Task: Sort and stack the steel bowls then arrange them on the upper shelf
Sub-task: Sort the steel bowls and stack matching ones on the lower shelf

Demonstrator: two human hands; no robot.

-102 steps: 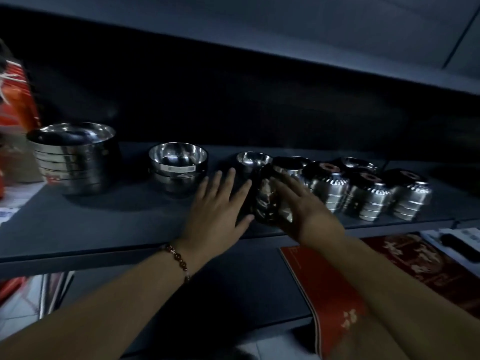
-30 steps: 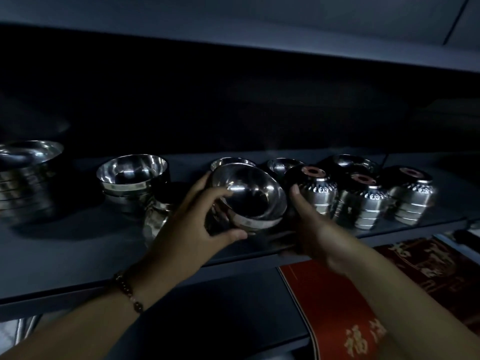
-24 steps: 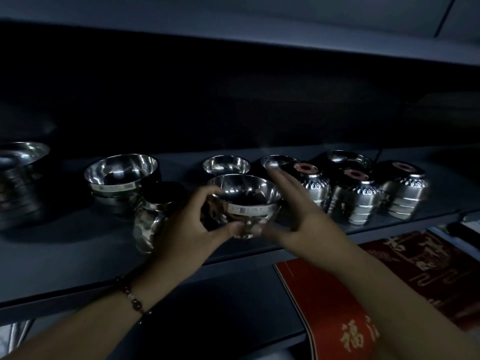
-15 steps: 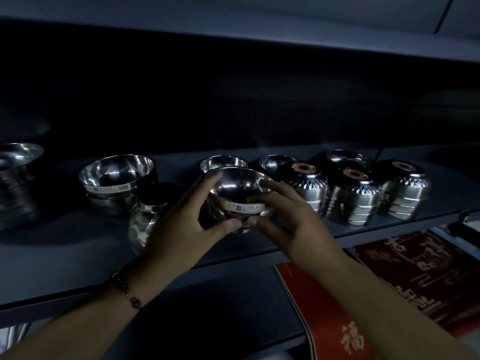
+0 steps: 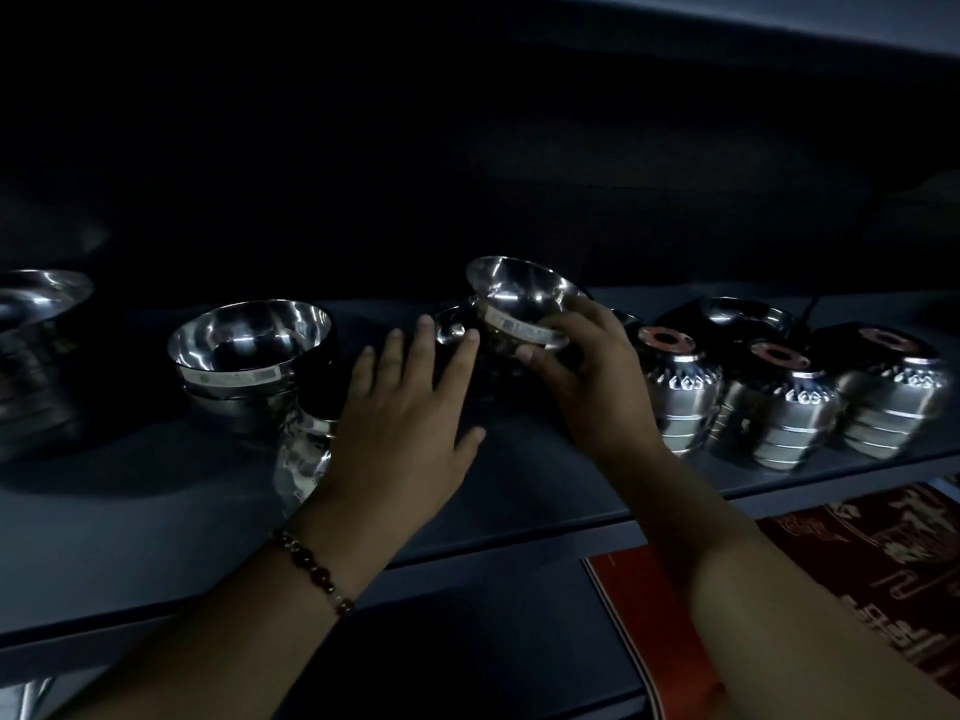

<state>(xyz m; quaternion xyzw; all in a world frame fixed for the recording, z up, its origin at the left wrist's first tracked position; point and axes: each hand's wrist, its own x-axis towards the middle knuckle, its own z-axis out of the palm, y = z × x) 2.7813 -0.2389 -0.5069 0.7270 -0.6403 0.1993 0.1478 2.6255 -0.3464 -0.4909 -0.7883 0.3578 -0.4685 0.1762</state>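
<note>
- Right hand (image 5: pixel 587 376): grasps small steel bowl (image 5: pixel 519 304) by its rim, tilted, lifted above shelf (image 5: pixel 156 511) centre for stacking.
- Left hand (image 5: pixel 405 407): released, fingers spread, just left of the bowl, ready to steady it.

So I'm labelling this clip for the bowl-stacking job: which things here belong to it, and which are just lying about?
Part of the job:
- small steel bowl, tilted, gripped by the right hand
- left hand, open, holding nothing
- stacked bowls
- upturned patterned bowl stacks
- large bowl stack at far left
- shelf

Lying about:
- red printed packaging below the shelf
</note>
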